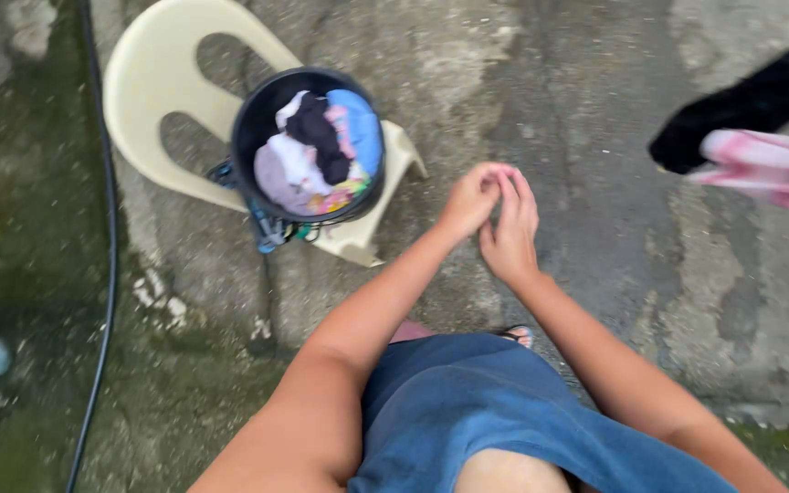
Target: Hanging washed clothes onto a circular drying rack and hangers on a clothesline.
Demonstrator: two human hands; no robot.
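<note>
Nearest the camera, blue shorts fill the bottom of the view, with a sandalled foot just past their hem. Two bare forearms rise from the lower corners and meet in the middle of the picture. The left hand and the right hand are pressed together above the ground, fingers curled and touching each other; no object shows between them, though something small could be hidden there.

Beyond the hands and to their left, a black bucket sits on a cream plastic chair. The bucket is full of bunched clothes in white, black, blue and pink. It lies nearer the left hand than the right, and apart from both.

At the right edge, a pink and white striped cloth and a black cloth hang in the air, closer to the right hand. A dark hose runs down the left side over cracked, damp concrete.
</note>
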